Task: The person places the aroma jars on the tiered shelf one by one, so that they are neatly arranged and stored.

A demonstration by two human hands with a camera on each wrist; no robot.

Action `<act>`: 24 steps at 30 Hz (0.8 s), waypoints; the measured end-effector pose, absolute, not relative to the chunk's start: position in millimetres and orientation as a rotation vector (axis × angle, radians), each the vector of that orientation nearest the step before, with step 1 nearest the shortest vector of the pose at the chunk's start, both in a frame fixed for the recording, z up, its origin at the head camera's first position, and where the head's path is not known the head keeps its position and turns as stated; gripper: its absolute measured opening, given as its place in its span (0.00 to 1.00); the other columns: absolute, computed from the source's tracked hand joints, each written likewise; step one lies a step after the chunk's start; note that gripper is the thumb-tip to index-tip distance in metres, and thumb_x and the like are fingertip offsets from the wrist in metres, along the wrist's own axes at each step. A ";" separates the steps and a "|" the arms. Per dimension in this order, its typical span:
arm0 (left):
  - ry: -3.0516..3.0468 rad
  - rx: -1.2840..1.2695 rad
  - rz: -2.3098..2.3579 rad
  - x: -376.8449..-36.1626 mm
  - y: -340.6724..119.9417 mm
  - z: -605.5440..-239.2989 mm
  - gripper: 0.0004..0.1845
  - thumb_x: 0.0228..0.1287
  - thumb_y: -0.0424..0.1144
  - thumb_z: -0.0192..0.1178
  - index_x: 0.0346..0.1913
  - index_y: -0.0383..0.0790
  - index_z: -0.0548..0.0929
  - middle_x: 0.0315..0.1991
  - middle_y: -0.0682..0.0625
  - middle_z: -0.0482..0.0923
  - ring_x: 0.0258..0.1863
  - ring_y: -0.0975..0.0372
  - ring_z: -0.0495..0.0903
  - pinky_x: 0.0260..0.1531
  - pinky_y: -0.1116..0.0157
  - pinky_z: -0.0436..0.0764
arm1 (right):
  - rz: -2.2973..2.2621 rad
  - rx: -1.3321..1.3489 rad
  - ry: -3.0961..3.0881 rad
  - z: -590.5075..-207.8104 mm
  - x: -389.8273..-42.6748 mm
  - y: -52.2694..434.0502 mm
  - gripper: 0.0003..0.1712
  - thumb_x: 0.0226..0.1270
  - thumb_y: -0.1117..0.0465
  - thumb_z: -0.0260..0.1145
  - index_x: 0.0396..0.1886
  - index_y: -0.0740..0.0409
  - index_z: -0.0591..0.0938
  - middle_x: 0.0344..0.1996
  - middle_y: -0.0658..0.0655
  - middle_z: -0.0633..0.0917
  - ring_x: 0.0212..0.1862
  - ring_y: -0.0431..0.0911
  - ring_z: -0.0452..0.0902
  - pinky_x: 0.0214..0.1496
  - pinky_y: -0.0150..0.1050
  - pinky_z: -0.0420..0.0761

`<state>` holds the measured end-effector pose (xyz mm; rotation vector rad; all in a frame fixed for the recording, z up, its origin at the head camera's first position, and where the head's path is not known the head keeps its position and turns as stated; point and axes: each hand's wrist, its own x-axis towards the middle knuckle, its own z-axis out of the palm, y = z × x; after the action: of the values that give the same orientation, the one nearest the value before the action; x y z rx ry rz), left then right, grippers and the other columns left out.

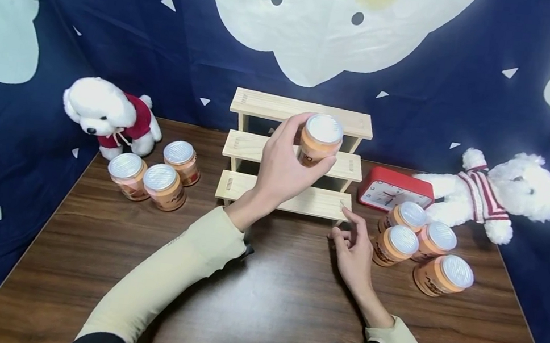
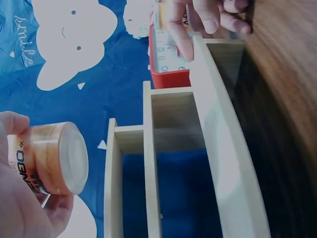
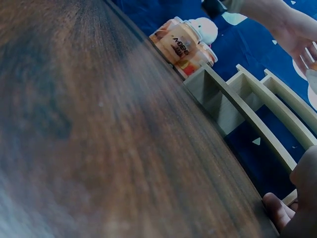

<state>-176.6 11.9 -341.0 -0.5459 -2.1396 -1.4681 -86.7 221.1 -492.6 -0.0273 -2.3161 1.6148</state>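
My left hand (image 1: 290,161) grips an orange can with a silver lid (image 1: 320,139) and holds it in the air in front of the middle and top steps of a pale wooden three-step shelf (image 1: 257,147). The left wrist view shows the same can (image 2: 49,158) lying sideways in my palm beside the shelf (image 2: 173,114). My right hand (image 1: 352,243) rests on the table by the bottom step's right end, with relaxed fingers that hold nothing and the index finger near the shelf's corner. Its fingertips (image 3: 280,211) show at the table's edge in the right wrist view.
Three orange cans (image 1: 165,186) stand left of the shelf and several more (image 1: 435,241) to its right, on a dark wooden table (image 1: 278,309). A red clock (image 1: 391,190) leans behind the right cans. A white plush dog sits at each side (image 1: 107,114) (image 1: 504,191).
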 end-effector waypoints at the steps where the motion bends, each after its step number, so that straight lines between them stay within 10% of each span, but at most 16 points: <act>1: -2.142 -0.548 -1.465 -178.5 13.9 -338.9 0.40 0.61 0.49 0.82 0.74 0.41 0.79 0.63 0.45 0.83 0.59 0.55 0.82 0.56 0.59 0.83 | 1.612 -0.027 -2.310 -493.0 -86.8 221.0 0.30 0.76 0.75 0.71 0.74 0.58 0.80 0.38 0.69 0.92 0.33 0.38 0.86 0.32 0.21 0.75; 24: -2.138 -0.490 -1.501 -230.7 33.1 -324.8 0.41 0.62 0.47 0.79 0.73 0.36 0.73 0.61 0.40 0.84 0.57 0.53 0.85 0.55 0.63 0.84 | 1.630 -0.057 -2.326 -493.0 -86.8 223.1 0.29 0.77 0.75 0.69 0.74 0.54 0.81 0.34 0.67 0.92 0.28 0.33 0.79 0.30 0.22 0.74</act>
<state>-230.7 33.1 -324.8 -0.4899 -2.1375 -1.5011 -86.8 223.1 -493.0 -0.0574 -2.3261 1.6299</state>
